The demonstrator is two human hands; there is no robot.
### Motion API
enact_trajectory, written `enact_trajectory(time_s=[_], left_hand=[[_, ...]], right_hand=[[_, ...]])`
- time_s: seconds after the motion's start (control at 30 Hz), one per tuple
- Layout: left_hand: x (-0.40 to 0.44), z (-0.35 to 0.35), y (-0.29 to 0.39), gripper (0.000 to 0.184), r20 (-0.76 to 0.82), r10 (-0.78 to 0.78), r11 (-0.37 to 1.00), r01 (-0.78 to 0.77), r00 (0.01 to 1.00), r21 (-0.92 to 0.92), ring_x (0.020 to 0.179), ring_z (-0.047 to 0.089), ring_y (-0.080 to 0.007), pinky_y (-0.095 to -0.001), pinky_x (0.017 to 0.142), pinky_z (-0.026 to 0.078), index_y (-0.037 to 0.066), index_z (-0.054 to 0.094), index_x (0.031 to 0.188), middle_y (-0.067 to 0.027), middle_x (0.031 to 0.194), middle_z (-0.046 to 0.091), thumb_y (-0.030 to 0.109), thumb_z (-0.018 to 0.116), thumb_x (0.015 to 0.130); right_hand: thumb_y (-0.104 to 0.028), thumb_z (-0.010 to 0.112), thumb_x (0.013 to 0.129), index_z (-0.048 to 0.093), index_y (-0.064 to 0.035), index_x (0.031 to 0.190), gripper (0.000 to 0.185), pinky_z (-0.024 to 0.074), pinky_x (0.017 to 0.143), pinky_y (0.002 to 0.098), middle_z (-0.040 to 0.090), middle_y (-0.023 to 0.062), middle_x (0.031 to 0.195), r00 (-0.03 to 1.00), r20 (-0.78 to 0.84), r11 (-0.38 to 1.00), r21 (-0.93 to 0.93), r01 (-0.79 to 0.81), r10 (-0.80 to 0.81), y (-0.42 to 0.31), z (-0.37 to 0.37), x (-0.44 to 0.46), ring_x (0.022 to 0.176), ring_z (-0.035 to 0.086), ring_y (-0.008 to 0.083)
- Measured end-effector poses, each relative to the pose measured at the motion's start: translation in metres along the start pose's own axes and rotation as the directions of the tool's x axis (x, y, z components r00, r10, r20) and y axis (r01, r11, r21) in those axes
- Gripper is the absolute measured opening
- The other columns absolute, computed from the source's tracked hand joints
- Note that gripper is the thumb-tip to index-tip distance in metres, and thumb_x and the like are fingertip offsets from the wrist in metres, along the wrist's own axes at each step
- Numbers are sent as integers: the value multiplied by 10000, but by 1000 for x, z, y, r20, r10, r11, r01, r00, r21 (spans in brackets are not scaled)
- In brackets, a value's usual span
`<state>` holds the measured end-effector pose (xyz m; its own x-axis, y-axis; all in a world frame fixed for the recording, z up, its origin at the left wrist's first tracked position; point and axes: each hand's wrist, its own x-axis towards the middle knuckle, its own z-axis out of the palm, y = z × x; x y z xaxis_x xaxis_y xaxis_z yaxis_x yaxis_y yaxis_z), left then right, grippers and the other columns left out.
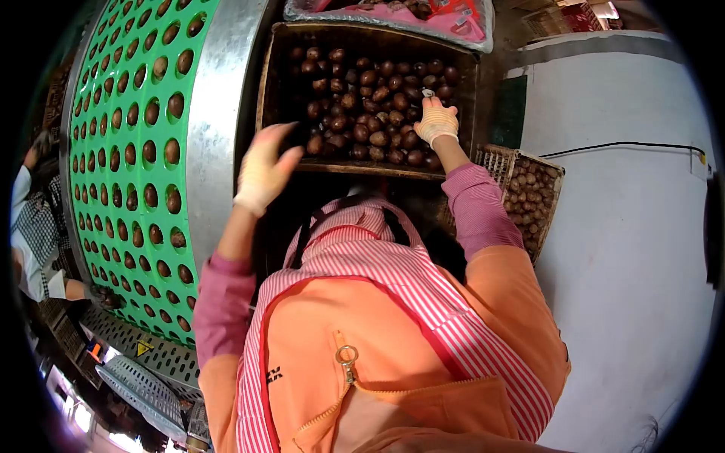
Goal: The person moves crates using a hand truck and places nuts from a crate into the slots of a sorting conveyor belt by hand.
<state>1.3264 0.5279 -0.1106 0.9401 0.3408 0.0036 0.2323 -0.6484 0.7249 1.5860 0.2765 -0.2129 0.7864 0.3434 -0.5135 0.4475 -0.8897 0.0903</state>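
Observation:
My left hand (pixel 266 170), in a pale glove with bare fingertips, hangs blurred between the metal rim and the wooden bin; its fingers are apart and nothing shows in them. My right hand (pixel 438 122), gloved alike, is over the right side of the bin (pixel 366 167), its fingers closed round a small whitish thing (pixel 428 93) that I cannot identify. Round dark brown fruits or nuts (pixel 362 132) fill much of the bin. To the left, a green conveyor (pixel 136 166) carries similar brown pieces, one in each cup.
A curved metal rim (pixel 219 113) separates conveyor and bin. Behind the bin lies a pink-lined crate (pixel 393 19). A basket of smaller brown pieces (pixel 529 196) stands at the right, beside a pale wall (pixel 612 219). Another person's gloved hand (pixel 104 297) touches the conveyor's lower left.

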Motion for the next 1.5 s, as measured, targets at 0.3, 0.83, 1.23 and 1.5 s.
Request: enact_trajectory(time_s=[0.3,0.83,1.23,1.5], left_hand=[[95,135,-4,701,632,-570,771,75,525,632,1316,420,-400,-446,1047,433,232,409,1442,-144,1585,161,290,727,820],[80,178,-43,519,367,-697,659,348,616,666,1192,509,-386,-494,815,553,158,509,1382,-76,1439,382,187,621,876],[66,80,-30,655,509,-293,901,411,809,-135,936,644,-269,-400,718,548,143,560,1297,-140,1091,653,301,804,709],[-69,-49,-20,639,-112,-30,-114,-114,993,-987,807,591,-172,-318,651,521,84,444,1325,-122,1290,547,376,673,805]], right_hand=[[-320,682,818,464,-224,1367,598,481,965,520,401,78,1439,986,130,994,48,102,-108,9,-13,0,1165,498,441],[-102,659,726,537,-175,1299,590,499,920,485,185,216,1546,941,189,956,-39,291,-279,22,-2,-8,1092,589,442],[-345,780,717,559,-206,1322,659,446,1006,417,486,241,1292,852,260,890,115,441,-455,32,21,16,1173,526,413],[-400,759,731,535,-233,1357,685,438,1011,405,543,222,1304,904,254,939,86,334,-345,13,28,3,1192,544,374]])
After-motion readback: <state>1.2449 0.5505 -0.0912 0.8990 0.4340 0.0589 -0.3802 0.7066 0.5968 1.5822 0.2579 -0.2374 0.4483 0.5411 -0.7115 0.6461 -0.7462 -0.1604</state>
